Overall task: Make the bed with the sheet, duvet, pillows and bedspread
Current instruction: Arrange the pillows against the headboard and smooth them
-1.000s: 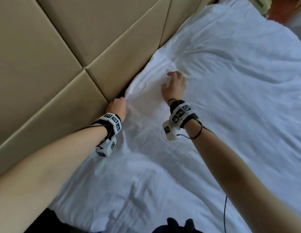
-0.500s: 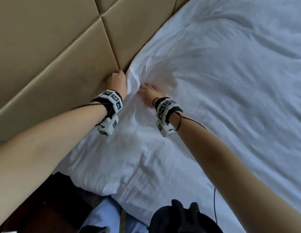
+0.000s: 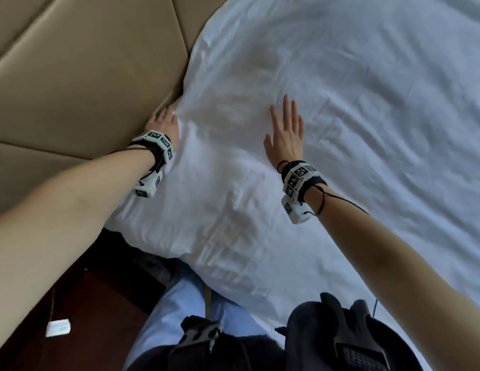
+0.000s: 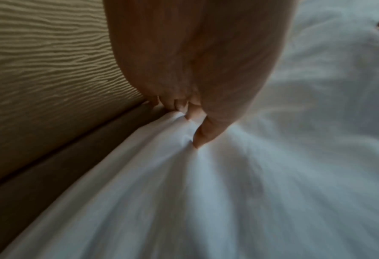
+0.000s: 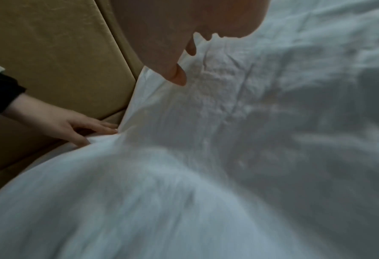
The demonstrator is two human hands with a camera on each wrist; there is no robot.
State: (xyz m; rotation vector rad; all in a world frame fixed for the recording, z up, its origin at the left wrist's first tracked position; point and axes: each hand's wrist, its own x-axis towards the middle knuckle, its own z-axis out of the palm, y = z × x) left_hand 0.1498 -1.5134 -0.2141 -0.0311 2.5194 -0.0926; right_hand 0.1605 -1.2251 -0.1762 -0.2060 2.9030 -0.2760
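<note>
A white sheet (image 3: 354,108) covers the mattress and is wrinkled near the corner. My left hand (image 3: 164,121) is at the seam where the sheet meets the tan padded headboard (image 3: 86,76). Its fingers (image 4: 200,135) are straight and press the sheet's edge (image 4: 228,192) down into the gap. In the right wrist view the left hand (image 5: 73,126) touches the sheet (image 5: 228,157) at the headboard. My right hand (image 3: 285,135) lies flat on the sheet with its fingers spread and holds nothing; its thumb (image 5: 175,73) hovers just over the cloth. No duvet, pillow or bedspread is in view.
The mattress corner (image 3: 158,236) hangs over a dark wooden floor (image 3: 46,290) at lower left, where a small white object (image 3: 58,328) lies. My light-blue trousers (image 3: 180,303) stand against the bed's side. A black device (image 3: 340,338) hangs at my chest.
My right hand has left the spot beside the left hand, moved right across the sheet and spread out flat. The left hand stays at the headboard gap.
</note>
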